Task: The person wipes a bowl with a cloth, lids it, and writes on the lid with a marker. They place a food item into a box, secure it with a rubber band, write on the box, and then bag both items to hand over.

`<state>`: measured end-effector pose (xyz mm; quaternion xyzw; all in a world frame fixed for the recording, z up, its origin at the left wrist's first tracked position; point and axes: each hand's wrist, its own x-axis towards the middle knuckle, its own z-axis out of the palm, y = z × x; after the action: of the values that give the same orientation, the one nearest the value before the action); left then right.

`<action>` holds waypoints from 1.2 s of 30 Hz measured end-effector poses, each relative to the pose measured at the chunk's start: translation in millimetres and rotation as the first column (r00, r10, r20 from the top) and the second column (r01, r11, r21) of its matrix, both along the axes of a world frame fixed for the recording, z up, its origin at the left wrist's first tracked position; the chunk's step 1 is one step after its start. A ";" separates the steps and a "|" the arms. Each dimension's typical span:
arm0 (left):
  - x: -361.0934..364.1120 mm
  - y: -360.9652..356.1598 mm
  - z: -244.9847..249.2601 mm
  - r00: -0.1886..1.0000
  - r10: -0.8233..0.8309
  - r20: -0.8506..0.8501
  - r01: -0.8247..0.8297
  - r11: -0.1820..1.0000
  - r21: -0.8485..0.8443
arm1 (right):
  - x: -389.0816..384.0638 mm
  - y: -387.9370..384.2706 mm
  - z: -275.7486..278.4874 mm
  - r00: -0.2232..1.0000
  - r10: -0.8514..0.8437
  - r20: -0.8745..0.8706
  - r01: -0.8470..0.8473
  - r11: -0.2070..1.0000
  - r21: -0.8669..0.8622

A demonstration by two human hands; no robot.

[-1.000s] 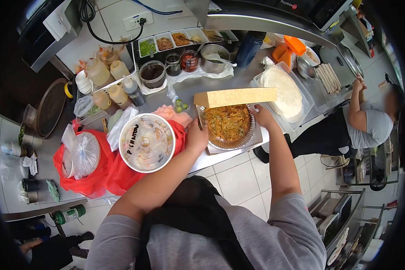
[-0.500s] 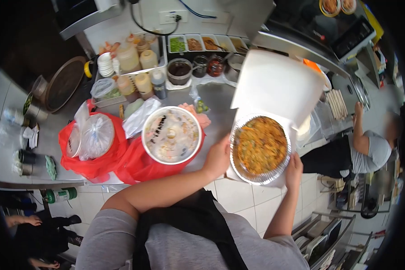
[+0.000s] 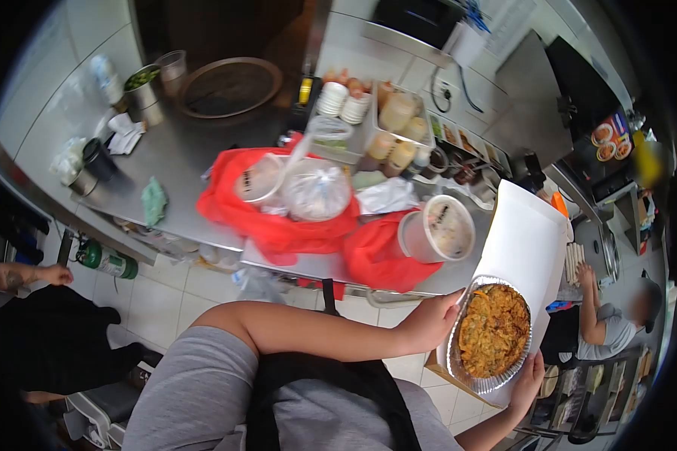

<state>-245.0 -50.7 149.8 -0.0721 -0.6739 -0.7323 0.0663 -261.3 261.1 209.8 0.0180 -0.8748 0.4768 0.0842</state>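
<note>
My left hand [image 3: 430,325] grips the near left side of an open white cardboard box [image 3: 520,237], its lid standing up behind. Round the lower right side of the same box, my right hand [image 3: 529,382] has its fingers closed. Inside lies a round foil tray [image 3: 460,366] filled with orange-brown cooked food [image 3: 495,331]. The box is held in the air in front of the counter's edge, tilted toward me. Left of it on the counter, lidded plastic tubs [image 3: 449,229] stand on a red plastic bag [image 3: 380,252].
Another red bag [image 3: 233,207] holds a tub and a knotted clear bag [image 3: 317,189]. Sauce bottles [image 3: 399,154] and a round dark pan [image 3: 229,89] stand farther back. A co-worker [image 3: 617,327] is at the right, another person [image 3: 45,323] at the left.
My view has turned left, so the counter shows farther left and the box sits lower right in view. Both hands still hold the box. The left-hand person's arm now shows more.
</note>
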 end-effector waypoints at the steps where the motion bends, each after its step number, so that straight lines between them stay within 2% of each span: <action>1: 17.6 -17.6 7.2 1.000 0.013 0.001 -0.013 1.000 0.001 | 17.4 -17.7 9.4 1.000 0.003 0.007 -0.003 1.000 -0.017; 4: 69.6 -75.7 37.9 0.995 -0.072 0.073 0.069 0.997 0.046 | 55.8 -64.0 30.8 0.998 0.056 0.012 -0.055 0.996 -0.071; 7: 113.5 -126.8 51.8 0.995 -0.019 0.095 0.016 0.999 0.039 | 75.8 -117.7 49.2 0.986 0.166 -0.026 -0.168 0.981 -0.093; 8: 128.4 -139.5 55.8 0.993 0.108 -0.048 -0.101 0.987 0.126 | 80.2 -141.6 57.7 0.982 0.181 -0.048 -0.183 0.981 -0.058; 11: 166.3 -196.6 68.4 0.966 0.243 -0.085 -0.227 0.960 0.166 | 70.6 -202.2 58.7 0.954 0.289 -0.079 -0.285 0.956 0.063; 12: 171.6 -215.0 57.9 0.966 0.256 -0.037 -0.244 0.949 0.198 | 64.3 -228.2 49.9 0.950 0.298 -0.097 -0.298 0.954 0.014; 13: 181.0 -237.3 53.7 0.963 0.269 -0.005 -0.262 0.941 0.214 | 54.4 -254.3 40.2 0.947 0.308 -0.095 -0.305 0.951 0.049; 14: 190.8 -259.6 50.9 0.944 0.328 0.026 -0.327 0.923 0.205 | 55.0 -294.0 41.8 0.884 0.464 -0.061 -0.464 0.886 0.012; 15: 199.8 -281.9 47.6 0.921 0.386 0.056 -0.389 0.900 0.194 | 49.3 -327.2 29.3 0.864 0.502 -0.033 -0.503 0.860 -0.084; 16: 205.6 -305.1 37.9 0.900 0.433 0.051 -0.434 0.878 0.201 | 41.2 -357.1 13.9 0.856 0.516 -0.009 -0.517 0.856 -0.022; 17: 209.5 -328.0 23.4 0.877 0.479 0.045 -0.477 0.854 0.209 | 28.9 -387.2 -19.6 0.821 0.539 -0.189 -0.531 0.842 0.092; 18: 212.9 -350.0 7.6 0.838 0.540 0.080 -0.544 0.816 0.194 | 27.9 -423.1 -29.6 0.781 0.617 -0.096 -0.605 0.785 0.132; 19: 215.6 -371.9 -9.1 0.795 0.596 0.114 -0.606 0.775 0.177 | 38.4 -459.1 -39.8 0.795 0.603 -0.071 -0.590 0.794 0.147; 20: 219.4 -392.0 -23.6 0.775 0.607 0.178 -0.632 0.738 0.234 | 37.3 -485.9 -57.0 0.788 0.615 -0.023 -0.597 0.773 0.213; 21: 223.6 -411.6 -41.2 0.753 0.612 0.243 -0.658 0.695 0.289 | 39.5 -512.7 -69.6 0.733 0.680 -0.028 -0.658 0.719 0.224; 23: 227.8 -453.6 -94.6 0.713 0.647 0.270 -0.700 0.677 0.229 | 39.2 -557.6 -98.8 0.646 0.761 -0.063 -0.734 0.642 0.223; 25: 231.9 -486.7 -136.1 0.633 0.632 0.447 -0.773 0.553 0.311 | 43.6 -598.4 -109.9 0.624 0.769 0.136 -0.774 0.586 0.238; 27: 240.8 -513.4 -149.4 0.593 0.644 0.483 -0.797 0.557 0.234 | 53.8 -635.5 -108.7 0.609 0.718 0.337 -0.790 0.587 0.176; 28: 242.7 -522.2 -155.2 0.555 0.659 0.508 -0.813 0.559 0.162 | 48.7 -647.3 -116.5 0.544 0.760 0.355 -0.833 0.541 0.118; 29: 248.4 -536.6 -165.9 0.557 0.674 0.485 -0.810 0.569 0.140 | 44.5 -659.3 -138.7 0.414 0.908 0.067 -0.908 0.408 0.093; 31: 263.7 -564.8 -179.4 0.541 0.720 0.434 -0.815 0.577 0.058 | 52.1 -688.1 -156.2 0.425 0.867 0.261 -0.899 0.438 0.008; 32: 260.9 -580.9 -183.1 0.539 0.744 0.395 -0.812 0.584 0.006 | 49.1 -704.2 -160.3 0.316 0.929 0.192 -0.937 0.337 -0.088; 33: 258.2 -588.9 -162.4 0.493 0.773 0.398 -0.811 0.574 -0.111 | 55.2 -717.3 -147.5 0.391 0.842 0.371 -0.907 0.422 -0.003; 34: 258.1 -603.3 -164.2 0.564 0.755 0.334 -0.793 0.608 -0.037 | 49.4 -730.8 -164.9 0.406 0.851 0.332 -0.903 0.429 0.007; 36: 252.6 -627.1 -156.4 0.582 0.792 0.186 -0.768 0.610 -0.196 | 41.4 -754.9 -182.3 0.415 0.890 0.187 -0.909 0.414 0.047</action>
<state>7.6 -677.8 -6.6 0.3223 -0.6730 -0.5988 0.2909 -219.9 -493.8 27.5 0.4590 -0.7628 0.3843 -0.2447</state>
